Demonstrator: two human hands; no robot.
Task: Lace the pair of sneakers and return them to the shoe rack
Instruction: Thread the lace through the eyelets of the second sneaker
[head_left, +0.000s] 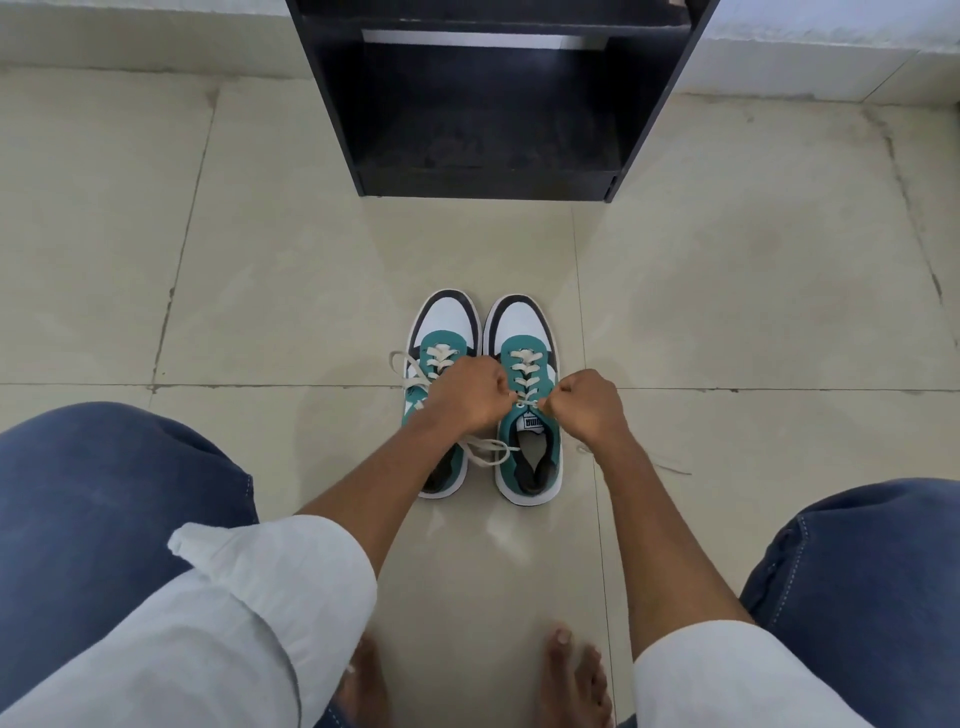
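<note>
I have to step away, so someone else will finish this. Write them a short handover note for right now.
Left hand and right hand: each closed on a lace end of the right sneaker, pulling at the top eyelets.
Left sneaker: beside it on the floor, laced partway, laces loose.
Shoe rack: ahead, bottom shelf bare.
Done: right sneaker laced to the top.
Left: tie it, finish the left sneaker, shelve both.

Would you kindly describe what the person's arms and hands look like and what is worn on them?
Both hands, left hand and right hand, are bare: no gloves, rings or watch visible. The forearms are bare too. Each arm has a white sleeve rolled or pushed up towards the elbow, loose and creased, with no markings visible.
</note>
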